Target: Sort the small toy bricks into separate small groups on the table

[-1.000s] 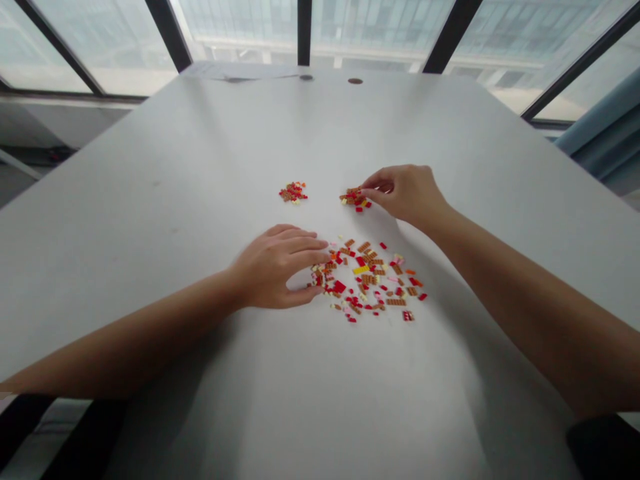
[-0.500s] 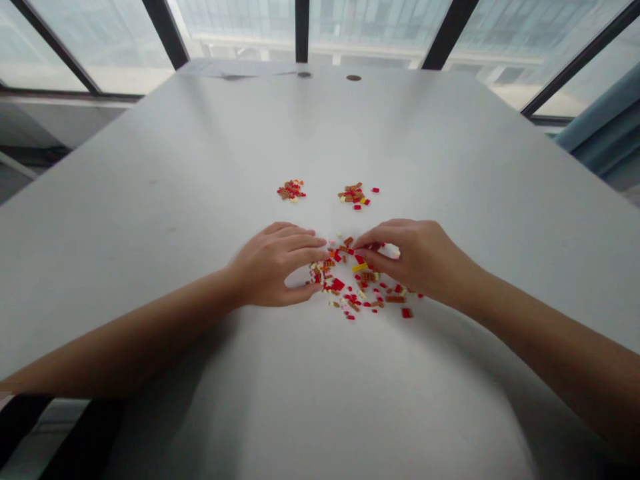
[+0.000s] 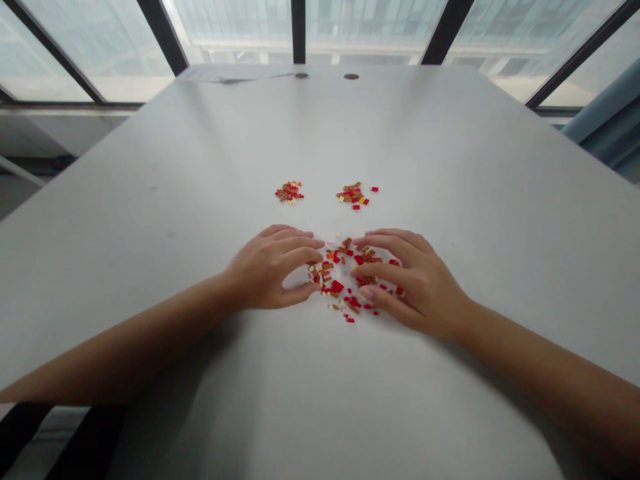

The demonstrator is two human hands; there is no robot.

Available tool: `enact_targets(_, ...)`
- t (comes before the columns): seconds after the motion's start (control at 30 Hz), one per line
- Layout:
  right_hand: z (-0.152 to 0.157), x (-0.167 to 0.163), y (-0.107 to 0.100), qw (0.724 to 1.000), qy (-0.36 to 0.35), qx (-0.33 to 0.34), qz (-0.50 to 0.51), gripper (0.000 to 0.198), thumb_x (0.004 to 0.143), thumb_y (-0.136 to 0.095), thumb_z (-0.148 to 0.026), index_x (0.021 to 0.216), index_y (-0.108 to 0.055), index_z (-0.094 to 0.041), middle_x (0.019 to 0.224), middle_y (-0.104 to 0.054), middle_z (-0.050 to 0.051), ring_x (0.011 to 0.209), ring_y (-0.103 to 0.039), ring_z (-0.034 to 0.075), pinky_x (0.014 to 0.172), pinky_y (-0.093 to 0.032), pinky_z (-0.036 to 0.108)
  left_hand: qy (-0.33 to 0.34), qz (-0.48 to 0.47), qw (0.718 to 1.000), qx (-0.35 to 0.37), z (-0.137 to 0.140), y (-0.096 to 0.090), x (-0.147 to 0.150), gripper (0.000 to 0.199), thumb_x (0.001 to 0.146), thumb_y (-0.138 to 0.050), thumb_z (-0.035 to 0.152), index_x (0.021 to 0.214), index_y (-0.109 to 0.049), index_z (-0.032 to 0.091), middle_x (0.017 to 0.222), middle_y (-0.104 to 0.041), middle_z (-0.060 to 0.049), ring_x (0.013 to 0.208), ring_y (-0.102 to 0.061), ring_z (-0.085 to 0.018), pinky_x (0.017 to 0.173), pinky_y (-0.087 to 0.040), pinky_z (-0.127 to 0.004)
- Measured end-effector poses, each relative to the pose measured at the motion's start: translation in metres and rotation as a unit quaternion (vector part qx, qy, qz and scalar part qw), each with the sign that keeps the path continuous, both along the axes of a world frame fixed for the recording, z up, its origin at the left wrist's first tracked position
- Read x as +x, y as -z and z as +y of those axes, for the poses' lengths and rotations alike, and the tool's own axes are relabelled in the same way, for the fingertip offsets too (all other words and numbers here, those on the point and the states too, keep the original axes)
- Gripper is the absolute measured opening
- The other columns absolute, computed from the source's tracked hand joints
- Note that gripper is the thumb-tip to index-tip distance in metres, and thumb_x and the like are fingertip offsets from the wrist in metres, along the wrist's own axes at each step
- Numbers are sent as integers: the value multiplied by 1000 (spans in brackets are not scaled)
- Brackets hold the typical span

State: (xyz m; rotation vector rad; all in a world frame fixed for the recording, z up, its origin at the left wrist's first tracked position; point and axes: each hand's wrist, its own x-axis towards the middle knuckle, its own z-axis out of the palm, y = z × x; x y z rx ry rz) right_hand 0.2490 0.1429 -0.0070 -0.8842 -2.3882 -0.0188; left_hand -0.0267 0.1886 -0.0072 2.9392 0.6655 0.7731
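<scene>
A loose spread of small toy bricks (image 3: 337,287), mostly red and brown with some orange, cream and pink, lies on the white table between my hands. My left hand (image 3: 275,267) rests at the left edge of the spread, its fingers apart and the tips beside the nearest bricks. Over the right part of the bricks is my right hand (image 3: 413,280), fingers spread and thumb apart, with nothing visibly held. Its fingers hide some of the bricks beneath, and whether they touch them I cannot tell.
Farther back on the table (image 3: 225,160) sit two small piles of bricks: a left pile (image 3: 289,193) and a right pile (image 3: 352,194). A single red brick (image 3: 375,189) lies just right of the latter. Two round holes are near the far edge, below the windows.
My right hand has opened from a pinch and moved slightly nearer to me, now spreading over bricks on the right, including the yellow one. My left hand stays nearly still.
</scene>
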Motion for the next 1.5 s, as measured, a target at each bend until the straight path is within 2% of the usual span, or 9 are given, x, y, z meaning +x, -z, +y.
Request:
enact_targets(0.2, 1, 2, 7, 998, 30, -41, -30, 40, 101, -45, -43, 130, -69, -28, 146, -59, 12, 137, -50, 31, 109, -42, 53, -9, 4, 1000, -13, 0, -1, 1, 37, 94, -61, 41, 123, -60, 18, 121, -75, -11, 117, -69, -27, 102, -51, -42)
enact_targets(0.3, 1, 1, 9, 997, 34, -46, -56, 44, 102, -43, -45, 135, -66, -28, 150, -55, 13, 141, -46, 33, 108, -41, 54, -16, 10, 1000, -20, 0, -1, 1, 41, 94, -59, 43, 126, -60, 18, 120, -75, -12, 117, -69, -28, 102, -51, -43)
enact_targets(0.53, 0, 1, 8, 999, 37, -27, -24, 40, 102, -43, -42, 124, -71, -23, 137, -64, 14, 133, -54, 31, 108, -41, 50, -24, 16, 999, -23, -1, 0, 2, 43, 93, -59, 45, 126, -60, 18, 120, -74, -12, 116, -68, -28, 102, -50, -43)
enact_targets(0.67, 0, 0, 8, 998, 49, -12, -34, 42, 102, -42, -43, 127, -70, -22, 138, -64, 15, 132, -54, 32, 106, -41, 52, -14, 16, 999, -27, -1, -1, 1, 52, 92, -60, 53, 129, -58, 16, 123, -72, -15, 118, -67, -30, 103, -48, -45)
enact_targets(0.87, 1, 0, 11, 993, 106, -20, -50, 47, 102, -39, -50, 129, -69, -26, 141, -62, 14, 136, -50, 33, 108, -38, 54, -21, 61, 997, -31, 0, 0, 0, 81, 86, -59, 73, 143, -51, 16, 150, -50, -24, 134, -53, -38, 111, -41, -53)
enact_targets(1.07, 0, -1, 9, 993, 112, -38, -18, 44, 103, -37, -49, 121, -70, -26, 135, -66, 12, 132, -54, 31, 107, -40, 52, -28, 66, 997, -43, 0, 2, -1, 78, 84, -61, 74, 141, -55, 20, 154, -44, -25, 137, -49, -41, 113, -37, -58)
enact_targets(1.27, 0, 1, 5, 990, 125, -62, 23, 33, 104, -40, -37, 114, -69, -27, 126, -69, 11, 121, -61, 28, 103, -43, 50, -36, 60, 996, -57, 0, 2, -1, 79, 84, -61, 75, 139, -55, 19, 154, -45, -24, 138, -47, -41, 115, -34, -59)
enact_targets(1.5, 1, 2, 5, 989, 126, -73, 23, 34, 104, -40, -36, 109, -71, -26, 122, -70, 11, 117, -63, 28, 101, -44, 50, -46, 36, 996, -65, 0, 4, 1, 72, 85, -59, 74, 131, -59, 17, 151, -48, -23, 138, -48, -39, 116, -33, -58)
